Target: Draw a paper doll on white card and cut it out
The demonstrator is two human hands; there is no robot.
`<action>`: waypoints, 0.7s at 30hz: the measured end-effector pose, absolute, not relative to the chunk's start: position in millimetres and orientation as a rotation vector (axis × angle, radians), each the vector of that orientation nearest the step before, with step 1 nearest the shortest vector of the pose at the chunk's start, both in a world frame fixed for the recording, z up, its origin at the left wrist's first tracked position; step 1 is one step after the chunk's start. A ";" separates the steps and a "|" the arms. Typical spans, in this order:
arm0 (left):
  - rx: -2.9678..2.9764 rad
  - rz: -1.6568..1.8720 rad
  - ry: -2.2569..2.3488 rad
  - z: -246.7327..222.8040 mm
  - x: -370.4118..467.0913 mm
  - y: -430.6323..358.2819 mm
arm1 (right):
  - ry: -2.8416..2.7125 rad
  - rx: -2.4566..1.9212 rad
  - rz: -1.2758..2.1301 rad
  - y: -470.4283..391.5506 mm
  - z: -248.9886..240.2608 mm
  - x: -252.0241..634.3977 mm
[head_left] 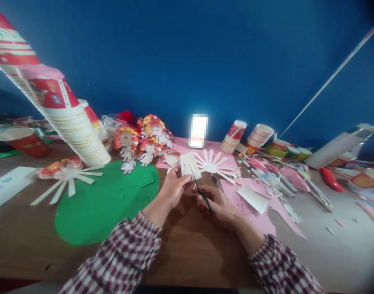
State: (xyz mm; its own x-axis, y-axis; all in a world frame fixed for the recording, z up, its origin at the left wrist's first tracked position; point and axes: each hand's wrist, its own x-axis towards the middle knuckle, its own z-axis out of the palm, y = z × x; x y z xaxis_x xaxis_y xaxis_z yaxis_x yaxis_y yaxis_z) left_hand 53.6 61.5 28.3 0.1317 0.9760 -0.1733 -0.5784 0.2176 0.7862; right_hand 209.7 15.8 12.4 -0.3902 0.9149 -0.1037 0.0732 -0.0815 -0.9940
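Observation:
Near the middle of the table, my left hand (173,184) pinches a small whitish piece of paper (187,161) between thumb and fingers. Black-handled scissors (205,201) are in my right hand (216,204), their blades lying across the lower right part of that paper. Just behind the paper, a white cup cut into spread strips (210,168) rests on pink paper (230,163). Paper figures with red and yellow curled rims (149,148) stand to the left of my left hand.
A green sheet (113,212) lies at the left, beside another cut cup (71,174). A tall stack of paper cups (79,130) leans at the left. Shorter cup stacks (258,139), pens (274,181), pink scraps (251,204) and a white bottle (336,147) are at the right.

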 end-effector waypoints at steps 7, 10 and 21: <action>0.636 1.250 0.779 27.1 54.0 63.0 | -1.515 -1.095 1.545 16.0 12.1 209.6; 0.630 1.250 0.793 25.6 54.3 63.2 | -1.506 -1.095 1.551 15.8 12.5 209.5; 0.633 1.248 0.801 27.5 53.6 61.7 | -1.534 -1.145 1.541 16.0 14.8 210.2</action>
State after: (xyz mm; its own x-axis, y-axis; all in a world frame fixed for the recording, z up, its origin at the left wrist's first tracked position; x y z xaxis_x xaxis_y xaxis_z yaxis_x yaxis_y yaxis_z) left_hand 53.6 61.7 27.5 0.1192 0.9765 -0.1796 -0.5703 0.2154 0.7927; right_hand 210.2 16.0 14.8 -0.3897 0.9125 -0.1242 0.1200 -0.0834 -0.9893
